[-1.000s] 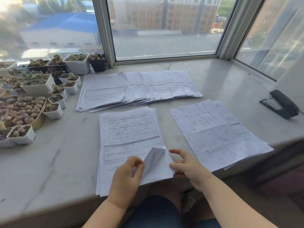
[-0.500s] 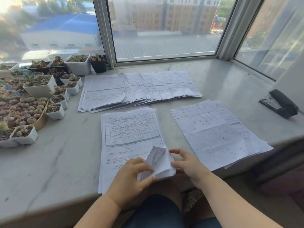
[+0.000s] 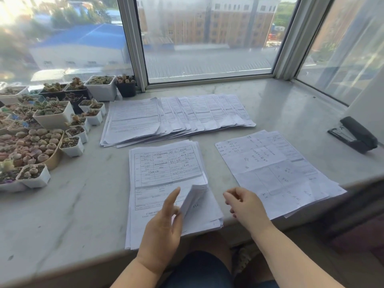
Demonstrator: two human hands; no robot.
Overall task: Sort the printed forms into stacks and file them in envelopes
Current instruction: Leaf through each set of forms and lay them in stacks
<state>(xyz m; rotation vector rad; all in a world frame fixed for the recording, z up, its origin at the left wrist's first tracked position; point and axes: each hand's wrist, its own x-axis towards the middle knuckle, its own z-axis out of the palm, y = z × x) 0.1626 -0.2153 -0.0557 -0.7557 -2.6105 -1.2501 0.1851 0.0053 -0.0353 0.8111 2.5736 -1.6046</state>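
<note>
The left hand lies on the near stack of printed forms with its fingers straight and slightly spread; the fingertips sit against the curled lower right corner of the upper sheets, which stands lifted off the pages beneath. Nothing is pinched: the fingers press and prop the paper rather than close round it. The right hand hovers just right of that stack, above the marble sill's front edge, fingers loosely curled and holding nothing, not touching any paper.

The near stack sits in the middle of the sill, its bottom edge overhanging the front lip slightly. To its right, apart from it, lies a smaller pile of handwritten sheets, turned at an angle, its near corner also reaching the sill's edge. Behind both, closer to the window, a long row of fanned forms overlaps from left to right.

A black stapler rests at the far right of the sill, well apart from the papers. On the left, small white pots of succulents cluster beside a tan tray of lithops, near the fanned row's left end.
</note>
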